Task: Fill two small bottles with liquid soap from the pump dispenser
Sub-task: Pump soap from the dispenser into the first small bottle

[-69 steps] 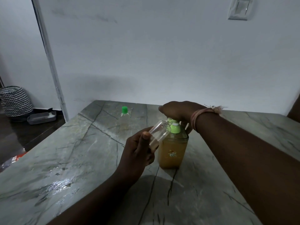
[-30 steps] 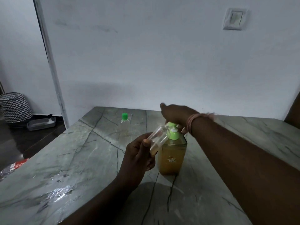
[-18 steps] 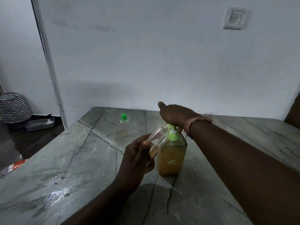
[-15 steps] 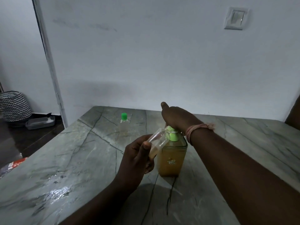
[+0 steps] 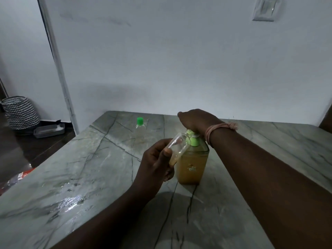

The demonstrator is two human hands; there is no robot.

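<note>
An amber soap dispenser (image 5: 191, 164) with a green pump top (image 5: 193, 140) stands on the marble table (image 5: 89, 177). My right hand (image 5: 195, 119) presses down on the pump head, covering most of it. My left hand (image 5: 155, 164) grips a small clear bottle (image 5: 177, 149), tilted with its mouth at the pump's spout; a little amber soap sits in its lower end. A second small clear bottle with a green cap (image 5: 140, 125) stands upright farther back on the table, apart from both hands.
A white wall rises right behind the table, with a light switch (image 5: 265, 9) high on the right. On the floor at the left are a zigzag-patterned basket (image 5: 20, 112) and a grey tray (image 5: 49, 130). A wet patch (image 5: 71, 200) shines on the table's near left.
My right hand has kept bobbing on the pump head and is pressed low now. My left hand holds the tilted bottle in the same place, with some soap gathered in its lower end.
</note>
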